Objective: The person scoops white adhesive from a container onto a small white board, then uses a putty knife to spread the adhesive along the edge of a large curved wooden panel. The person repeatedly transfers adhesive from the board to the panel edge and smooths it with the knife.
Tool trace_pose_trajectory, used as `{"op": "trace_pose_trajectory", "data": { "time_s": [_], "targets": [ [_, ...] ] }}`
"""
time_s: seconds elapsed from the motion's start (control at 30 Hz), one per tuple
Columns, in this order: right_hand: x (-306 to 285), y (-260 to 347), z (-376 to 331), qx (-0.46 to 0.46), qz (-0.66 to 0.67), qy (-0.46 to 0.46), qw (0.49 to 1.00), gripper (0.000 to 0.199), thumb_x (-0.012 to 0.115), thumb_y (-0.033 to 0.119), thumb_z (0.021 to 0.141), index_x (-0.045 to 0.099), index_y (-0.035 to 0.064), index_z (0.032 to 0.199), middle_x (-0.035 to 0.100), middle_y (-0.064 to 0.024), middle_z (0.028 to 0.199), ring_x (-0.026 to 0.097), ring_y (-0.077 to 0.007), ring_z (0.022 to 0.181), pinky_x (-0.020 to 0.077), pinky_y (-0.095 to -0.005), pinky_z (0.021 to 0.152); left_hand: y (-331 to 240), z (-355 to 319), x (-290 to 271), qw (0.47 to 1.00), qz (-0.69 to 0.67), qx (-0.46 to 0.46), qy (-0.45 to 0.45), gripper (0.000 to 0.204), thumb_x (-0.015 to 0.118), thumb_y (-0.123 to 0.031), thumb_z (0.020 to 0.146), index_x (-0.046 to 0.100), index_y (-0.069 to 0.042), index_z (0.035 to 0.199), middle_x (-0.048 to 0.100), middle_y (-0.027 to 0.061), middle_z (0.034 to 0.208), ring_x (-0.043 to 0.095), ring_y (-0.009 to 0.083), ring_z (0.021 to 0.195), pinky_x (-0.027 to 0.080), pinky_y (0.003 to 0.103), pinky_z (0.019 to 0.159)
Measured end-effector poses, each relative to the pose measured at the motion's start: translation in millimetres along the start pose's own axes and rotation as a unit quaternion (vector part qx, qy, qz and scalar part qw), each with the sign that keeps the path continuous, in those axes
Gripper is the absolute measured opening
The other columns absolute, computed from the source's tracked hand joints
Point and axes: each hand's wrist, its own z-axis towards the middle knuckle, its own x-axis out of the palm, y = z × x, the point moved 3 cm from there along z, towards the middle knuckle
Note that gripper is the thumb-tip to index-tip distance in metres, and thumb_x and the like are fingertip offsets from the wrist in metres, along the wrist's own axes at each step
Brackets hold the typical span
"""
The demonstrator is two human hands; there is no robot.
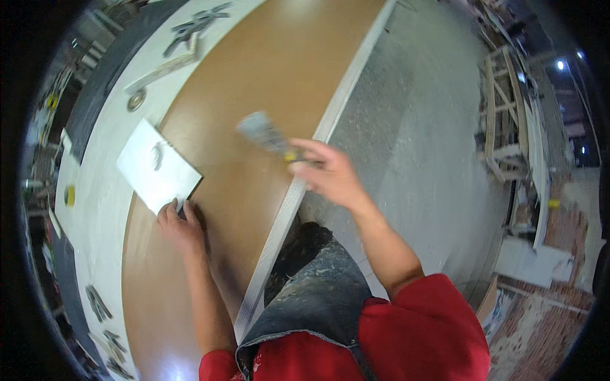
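My right hand (330, 174) is closed round the handle of a putty knife (265, 132), raised over the brown panel near its right edge. The wide blade points up and left, and it is blurred by motion. A white rectangular board (162, 178) lies over the left edge of the panel, with a small grey smear of paste (157, 155) on it. My left hand (181, 230) grips the near corner of this board, fingertips on its top face. The thumb is partly hidden. Beneath both hands stretches the long brown panel (254, 82), smooth and slightly shiny.
A pale worktop (95, 228) runs along the panel's left side. On it lie a roll of tape (136, 100), several clamp-like tools (194, 28) and more tools (98, 303). A pale edge strip (346, 95) borders the panel. Wooden frames (505, 114) stand across the concrete floor (432, 140).
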Motion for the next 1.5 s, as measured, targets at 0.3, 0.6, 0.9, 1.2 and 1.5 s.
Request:
{"op": "trace_pose_trajectory", "data": {
  "time_s": [0.3,0.6,0.9,1.2,1.5],
  "targets": [
    [-62,-133,-60,0.149,0.288,-0.207,0.923,0.042,0.066,0.014,0.096,0.059,0.0016,0.136,0.068,-0.0052,0.091,0.06,-0.01,0.061,0.044,-0.0254,0.049,-227,3,67,0.879,-0.275,0.255,0.294,0.04,0.065,-0.006,0.083,0.066,-0.005,0.123,0.065,0.0169,0.111,0.058,0.0392,0.098,0.047,0.048,0.088],
    [-31,-171,-50,0.14,0.189,-0.215,0.948,0.049,0.07,0.019,0.096,0.057,0.0026,0.141,0.063,0.0004,0.086,0.058,-0.0059,0.065,0.046,-0.0227,0.054,-251,-7,86,0.885,-0.191,0.3,0.299,0.044,0.062,-0.004,0.082,0.065,-0.006,0.127,0.065,0.0107,0.118,0.057,0.035,0.104,0.045,0.045,0.089],
    [-26,-197,-70,0.131,0.14,-0.245,0.95,0.047,0.074,0.015,0.093,0.062,0.0044,0.137,0.068,-0.0023,0.093,0.057,-0.0052,0.069,0.0474,-0.0224,0.061,-254,-7,84,0.885,-0.196,0.305,0.293,0.044,0.061,-0.004,0.082,0.067,-0.008,0.125,0.066,0.0082,0.118,0.057,0.0328,0.104,0.045,0.044,0.087],
    [-48,-173,-82,0.147,0.149,-0.326,0.922,0.05,0.074,0.015,0.093,0.059,0.0035,0.139,0.066,0.0003,0.09,0.055,-0.0044,0.069,0.0454,-0.0208,0.06,-230,-13,58,0.884,-0.204,0.273,0.318,0.052,0.064,-0.004,0.085,0.057,-0.006,0.137,0.059,0.0174,0.133,0.054,0.0401,0.116,0.044,0.048,0.101],
    [32,-8,-14,-0.091,-0.174,0.058,0.979,0.044,0.069,0.018,0.091,0.063,0.0108,0.134,0.073,-0.0122,0.108,0.07,-0.0221,0.092,0.0538,-0.0327,0.078,-42,-12,-20,0.993,-0.068,0.074,0.063,0.05,0.074,-0.013,0.084,0.057,-0.001,0.129,0.056,0.0218,0.132,0.052,0.0418,0.12,0.04,0.051,0.104]
  ]
}}
